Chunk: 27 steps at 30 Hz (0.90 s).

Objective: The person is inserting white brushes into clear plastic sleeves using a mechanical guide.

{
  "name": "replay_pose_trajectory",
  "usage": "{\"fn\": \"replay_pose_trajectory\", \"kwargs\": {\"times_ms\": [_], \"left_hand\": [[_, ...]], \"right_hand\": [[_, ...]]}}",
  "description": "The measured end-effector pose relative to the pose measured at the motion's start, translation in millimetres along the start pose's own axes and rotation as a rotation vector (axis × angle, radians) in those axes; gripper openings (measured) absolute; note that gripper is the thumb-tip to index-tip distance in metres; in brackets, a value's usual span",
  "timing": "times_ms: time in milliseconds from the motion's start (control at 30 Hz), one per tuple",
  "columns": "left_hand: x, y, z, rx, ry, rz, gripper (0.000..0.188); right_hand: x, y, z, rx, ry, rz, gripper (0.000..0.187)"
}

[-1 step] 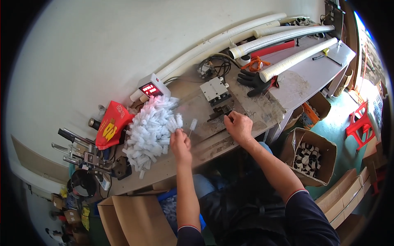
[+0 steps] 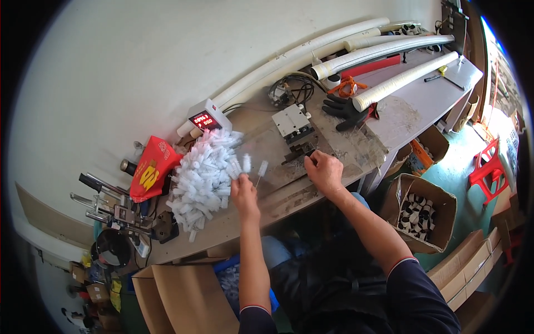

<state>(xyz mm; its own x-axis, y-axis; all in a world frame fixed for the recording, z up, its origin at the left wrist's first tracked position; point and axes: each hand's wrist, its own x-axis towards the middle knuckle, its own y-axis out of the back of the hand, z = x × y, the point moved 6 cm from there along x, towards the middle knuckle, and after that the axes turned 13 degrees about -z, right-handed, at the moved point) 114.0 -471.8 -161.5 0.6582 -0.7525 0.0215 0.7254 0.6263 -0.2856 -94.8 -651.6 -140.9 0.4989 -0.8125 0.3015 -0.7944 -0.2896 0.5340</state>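
Note:
My left hand point(image 2: 245, 195) is closed around several small white bristle brushes point(image 2: 246, 162), whose heads fan out above the fingers. One brush point(image 2: 262, 168) leans away to the right on a thin stem. Beside that hand, a large heap of similar white brushes point(image 2: 203, 178) covers the left part of the bench. My right hand point(image 2: 324, 170) is pinched at the front of a small bench machine point(image 2: 293, 125) with a pale top plate and a dark metal block point(image 2: 300, 151). Its fingertips hide whatever they hold there.
Behind the heap stands a box with a red digital display point(image 2: 203, 119). A red bag point(image 2: 153, 170) and a lever press point(image 2: 119, 214) are at left. A black glove point(image 2: 345, 113) and long pale tubes point(image 2: 400, 83) lie at right. An open carton point(image 2: 445, 222) stands below the bench.
The brushes in my left hand have shifted slightly, with one head now standing more apart from the others. The lit digits on the display look different. My right hand stays at the machine.

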Motion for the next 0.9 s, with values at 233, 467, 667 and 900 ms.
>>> {"fn": "replay_pose_trajectory", "kwargs": {"times_ms": [233,467,667,900], "left_hand": [[-1.4,-17.2,14.2,1.227,-0.163,0.155,0.056],[4.6,-20.8,13.9,1.503,-0.141,0.111,0.038],[2.4,-17.1,5.5,0.840,-0.170,0.128,0.028],[-16.5,-80.6,-35.2,-0.109,0.234,-0.077,0.013]], "right_hand": [[-0.1,-1.5,2.1,-0.005,0.003,-0.013,0.024],[-0.3,-2.4,4.0,-0.030,0.033,0.002,0.024],[-5.8,-2.5,-17.2,0.061,0.230,-0.030,0.021],[-22.3,-27.1,-14.7,0.389,0.124,-0.453,0.024]]}}
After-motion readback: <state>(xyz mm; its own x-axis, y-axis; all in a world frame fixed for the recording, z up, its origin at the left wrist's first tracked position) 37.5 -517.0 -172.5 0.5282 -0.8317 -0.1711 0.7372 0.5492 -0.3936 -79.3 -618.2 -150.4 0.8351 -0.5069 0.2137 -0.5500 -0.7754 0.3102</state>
